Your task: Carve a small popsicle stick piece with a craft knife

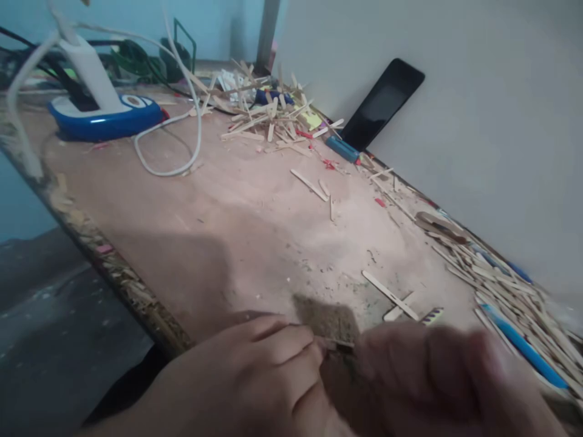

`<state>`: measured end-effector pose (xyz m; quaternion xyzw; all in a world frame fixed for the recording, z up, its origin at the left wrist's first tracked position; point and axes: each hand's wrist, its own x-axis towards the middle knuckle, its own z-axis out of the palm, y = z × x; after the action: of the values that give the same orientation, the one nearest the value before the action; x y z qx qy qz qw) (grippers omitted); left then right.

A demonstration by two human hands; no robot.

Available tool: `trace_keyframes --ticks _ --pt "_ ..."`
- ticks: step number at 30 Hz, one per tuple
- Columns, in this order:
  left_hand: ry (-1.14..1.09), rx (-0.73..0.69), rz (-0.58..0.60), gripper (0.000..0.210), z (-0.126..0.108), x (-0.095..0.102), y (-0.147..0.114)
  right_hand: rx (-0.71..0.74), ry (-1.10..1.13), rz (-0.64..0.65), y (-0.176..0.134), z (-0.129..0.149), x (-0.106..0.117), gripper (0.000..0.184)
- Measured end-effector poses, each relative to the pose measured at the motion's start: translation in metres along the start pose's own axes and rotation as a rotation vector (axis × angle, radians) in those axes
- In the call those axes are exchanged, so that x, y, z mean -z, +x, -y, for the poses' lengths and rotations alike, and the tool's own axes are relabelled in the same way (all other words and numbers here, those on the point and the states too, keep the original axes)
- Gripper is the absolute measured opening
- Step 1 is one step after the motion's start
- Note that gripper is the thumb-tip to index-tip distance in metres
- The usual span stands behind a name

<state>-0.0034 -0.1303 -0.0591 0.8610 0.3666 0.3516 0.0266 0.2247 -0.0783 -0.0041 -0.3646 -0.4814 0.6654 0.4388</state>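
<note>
A brown rough-looking sheet [325, 318], possibly sandpaper, sits at the near edge of the counter [237, 212], between two hands at the bottom of the head camera's picture. The left hand [259, 373] has its fingers curled, with the fingertips pressed against the sheet's near left corner; its grip looks closed on the sheet or on a thin stick under it, though which one cannot be told. The right hand [437, 382] is blurred and lies just right of the sheet, touching its edge; how far its grip is open, and what it has hold of, cannot be told. Just beyond the right hand, two flat wooden sticks [392, 297] lie crossed on the bare wood. Along the right, against the pale wall, runs a long heap of sticks [496, 285] with a blue pen [523, 349] lying among them. Further back, a second pile of sticks [268, 115] is spread near the corner. A black phone [382, 103] leans upright against the wall beside that pile. At the far left stands a blue and white lamp base [102, 112], with a white cable [182, 130] looping across the counter beside it.
</note>
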Motion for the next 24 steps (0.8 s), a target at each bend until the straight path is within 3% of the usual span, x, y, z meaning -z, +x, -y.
trace_keyframes --ticks 8,12,17,20,24 --pt "-0.136 -0.021 0.051 0.045 0.015 0.021 0.002 0.024 0.072 0.049 0.02 0.015 -0.002 0.098" --pt "-0.216 -0.002 0.166 0.028 0.022 0.028 0.008 0.073 0.119 -0.02 0.014 0.017 0.005 0.084" --pt "-0.2 0.024 0.264 0.051 0.027 0.031 0.021 0.095 0.172 -0.053 0.009 0.014 0.008 0.079" --pt "-0.123 -0.04 0.289 0.058 0.026 0.038 0.026 0.089 0.171 -0.026 0.01 0.016 0.01 0.078" --pt "-0.101 -0.115 0.316 0.051 0.031 0.044 0.036 0.052 0.111 0.075 0.011 0.025 0.013 0.084"
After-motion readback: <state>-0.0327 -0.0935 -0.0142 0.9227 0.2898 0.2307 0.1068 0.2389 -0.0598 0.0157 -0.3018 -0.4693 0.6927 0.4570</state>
